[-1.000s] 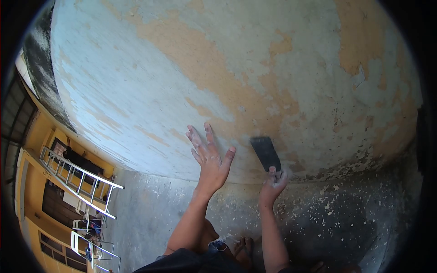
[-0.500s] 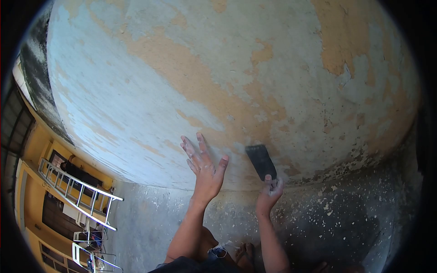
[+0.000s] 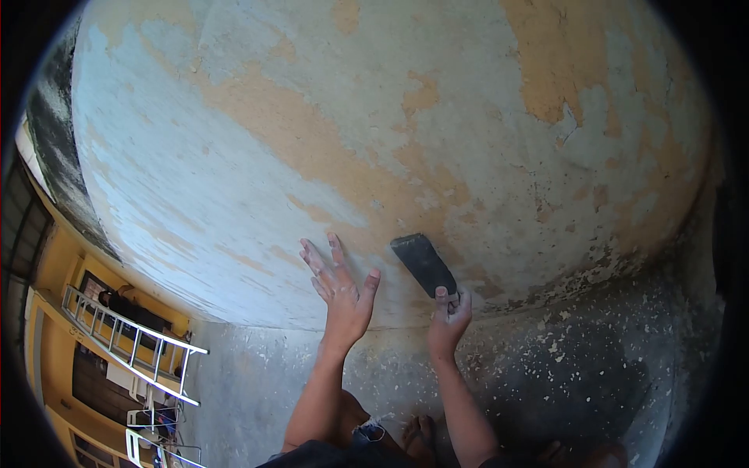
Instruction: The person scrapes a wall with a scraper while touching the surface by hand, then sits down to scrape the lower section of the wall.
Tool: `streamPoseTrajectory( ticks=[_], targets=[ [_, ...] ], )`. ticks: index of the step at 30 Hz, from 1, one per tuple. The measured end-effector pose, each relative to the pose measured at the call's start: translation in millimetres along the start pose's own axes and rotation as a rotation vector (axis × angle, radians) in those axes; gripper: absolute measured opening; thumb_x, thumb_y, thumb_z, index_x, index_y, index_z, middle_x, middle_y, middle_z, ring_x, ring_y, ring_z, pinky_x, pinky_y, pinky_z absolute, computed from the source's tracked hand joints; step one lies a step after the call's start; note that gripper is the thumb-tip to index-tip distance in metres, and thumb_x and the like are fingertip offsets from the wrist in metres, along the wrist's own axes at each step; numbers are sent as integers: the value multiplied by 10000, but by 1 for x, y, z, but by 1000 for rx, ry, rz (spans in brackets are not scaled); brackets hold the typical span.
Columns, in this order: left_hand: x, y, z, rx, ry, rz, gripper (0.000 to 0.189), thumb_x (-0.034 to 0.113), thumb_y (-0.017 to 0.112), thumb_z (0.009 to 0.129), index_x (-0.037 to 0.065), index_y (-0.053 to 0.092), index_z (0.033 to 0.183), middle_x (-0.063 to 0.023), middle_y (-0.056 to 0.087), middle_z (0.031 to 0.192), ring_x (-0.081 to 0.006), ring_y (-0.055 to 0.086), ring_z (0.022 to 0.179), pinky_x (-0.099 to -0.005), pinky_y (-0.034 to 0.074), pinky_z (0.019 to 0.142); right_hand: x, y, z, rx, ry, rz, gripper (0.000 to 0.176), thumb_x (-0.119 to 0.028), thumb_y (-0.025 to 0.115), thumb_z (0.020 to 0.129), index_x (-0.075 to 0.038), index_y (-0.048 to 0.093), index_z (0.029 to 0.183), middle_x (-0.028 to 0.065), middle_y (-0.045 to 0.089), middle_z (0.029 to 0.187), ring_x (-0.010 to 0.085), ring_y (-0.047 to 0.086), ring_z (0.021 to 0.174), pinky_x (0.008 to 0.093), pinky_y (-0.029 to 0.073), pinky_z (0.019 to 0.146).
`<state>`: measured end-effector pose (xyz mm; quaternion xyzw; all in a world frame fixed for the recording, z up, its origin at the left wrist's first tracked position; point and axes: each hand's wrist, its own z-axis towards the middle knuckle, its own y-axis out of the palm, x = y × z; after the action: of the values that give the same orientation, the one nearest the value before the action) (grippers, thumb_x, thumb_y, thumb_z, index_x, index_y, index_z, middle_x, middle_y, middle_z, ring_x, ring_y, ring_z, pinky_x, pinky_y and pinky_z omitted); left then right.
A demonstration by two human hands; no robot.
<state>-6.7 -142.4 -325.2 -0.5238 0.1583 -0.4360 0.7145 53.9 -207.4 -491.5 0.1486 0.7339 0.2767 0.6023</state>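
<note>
My left hand [image 3: 343,300] is spread out against the wall [image 3: 257,179], its fingers apart and dusted with pale powder. In my right hand [image 3: 450,321] is a scraper [image 3: 425,265] with a wide, dark, flat blade. The thumb presses along its near end and the fingers wrap beneath. The blade points up and to the left, its far edge at the wall surface. Around it the pale coating is worn away in patches, with orange-tan paint showing.
Whitish flakes lie scattered on the grey concrete floor [image 3: 507,390]. A metal ladder [image 3: 133,343] leans at the left, with white-framed chairs [image 3: 144,437] below it. A person in dark clothing [image 3: 136,312] is behind the ladder. My foot [image 3: 419,437] shows at the bottom.
The scraper and my right hand have shifted left and slightly up along the wall. My left hand stays spread at the wall. The whole view has moved a little.
</note>
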Motion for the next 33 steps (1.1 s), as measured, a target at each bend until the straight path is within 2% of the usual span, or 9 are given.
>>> streamPoseTrajectory(
  ticks=[6, 8, 11, 16, 21, 23, 26, 31, 33],
  targets=[
    [2, -4, 6, 5, 3, 22, 906, 351, 587, 971, 97, -20, 1594, -283, -245, 1589, -477, -152, 1484, -569, 2, 1181, 33, -2, -3, 71, -6, -28, 385, -267, 701, 950, 43, 553, 1126, 65, 613, 898, 120, 550, 818, 283, 480, 739],
    [1, -1, -3, -35, -32, -4, 908, 358, 587, 972, 97, -20, 1594, -284, -247, 1587, -479, -148, 1485, -571, 2, 1180, 12, 4, -4, 12, -120, -72, 344, -275, 671, 973, 24, 536, 1076, 8, 539, 834, 77, 453, 724, 266, 406, 630],
    [1, 1, -1, -25, 10, 37, 914, 380, 586, 971, 98, -22, 1594, -283, -250, 1586, -485, -142, 1484, -571, -1, 1179, -8, 10, 2, -19, 25, 57, 377, -244, 708, 945, 46, 548, 1123, 60, 616, 896, 103, 547, 812, 270, 474, 744],
    [-3, 5, 0, -15, 4, 46, 889, 399, 567, 984, 120, -12, 1598, -273, -252, 1590, -469, -157, 1486, -591, 2, 1171, 40, -3, -7, 17, 81, 41, 384, -237, 700, 952, 46, 533, 1152, 39, 610, 909, 103, 556, 813, 262, 471, 741],
    [2, 1, -2, -55, -3, 32, 891, 402, 562, 985, 113, -18, 1596, -284, -258, 1583, -487, -161, 1479, -602, 1, 1166, -3, 3, 1, -26, 167, 132, 386, -237, 688, 962, 50, 529, 1164, 39, 606, 914, 102, 568, 825, 266, 478, 740],
    [1, 0, 0, -54, -16, 63, 892, 401, 562, 985, 109, -19, 1596, -287, -259, 1582, -490, -161, 1478, -601, 2, 1166, 22, 1, 9, 37, 53, 116, 405, -252, 696, 956, 51, 524, 1165, 35, 594, 893, 97, 561, 795, 270, 476, 716],
    [-1, 3, 3, -34, -7, 78, 895, 412, 557, 987, 102, -23, 1594, -283, -259, 1583, -476, -163, 1483, -590, 1, 1171, 56, -25, 3, 101, 89, -61, 422, -258, 704, 950, 53, 519, 1166, 49, 607, 914, 110, 577, 825, 278, 486, 743],
    [-2, 1, 0, -49, 10, 46, 883, 396, 547, 993, 93, -25, 1593, -288, -257, 1582, -484, -172, 1477, -592, -12, 1168, 14, -25, 13, 50, -32, -74, 424, -255, 712, 942, 56, 519, 1157, 33, 578, 884, 104, 547, 852, 261, 467, 769],
    [0, 1, -1, -55, 0, 50, 880, 388, 546, 993, 93, -26, 1593, -288, -256, 1582, -484, -173, 1477, -590, -13, 1168, 10, -18, 18, 46, -89, 15, 373, -300, 668, 972, 11, 523, 1119, -22, 491, 815, 62, 432, 720, 246, 394, 622]
  ],
)
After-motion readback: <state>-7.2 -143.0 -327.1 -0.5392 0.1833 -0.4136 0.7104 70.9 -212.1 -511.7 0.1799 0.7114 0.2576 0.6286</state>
